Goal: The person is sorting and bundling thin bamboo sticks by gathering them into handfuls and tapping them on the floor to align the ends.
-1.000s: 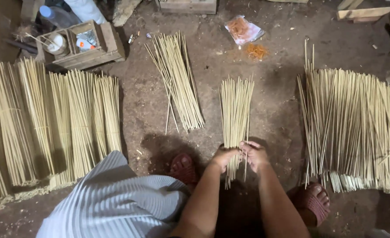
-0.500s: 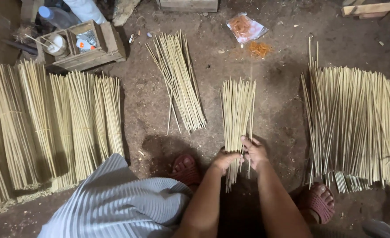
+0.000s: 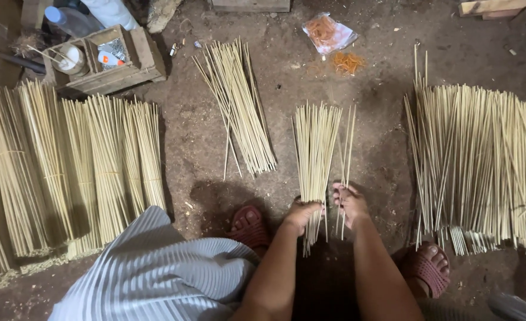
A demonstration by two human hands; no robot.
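While your left hand clamps the bundle, keep the right hand pinching its few sticks just beside, ends level, before merging.

Dirt floor. Far left: row of tied stick bundles, lying side by side, touching. Upper left: wooden box with a small tin and bits inside; clear plastic bottle just behind it. Loose pile of sticks left of centre, fanned, a few strays beside it. Right: wide heap of sticks, spread flat. Top: plastic bag holding orange bands; small orange clump on floor just below it. Wood pieces along the top edge. Striped grey cloth bottom left. Two reddish sandals, well apart.
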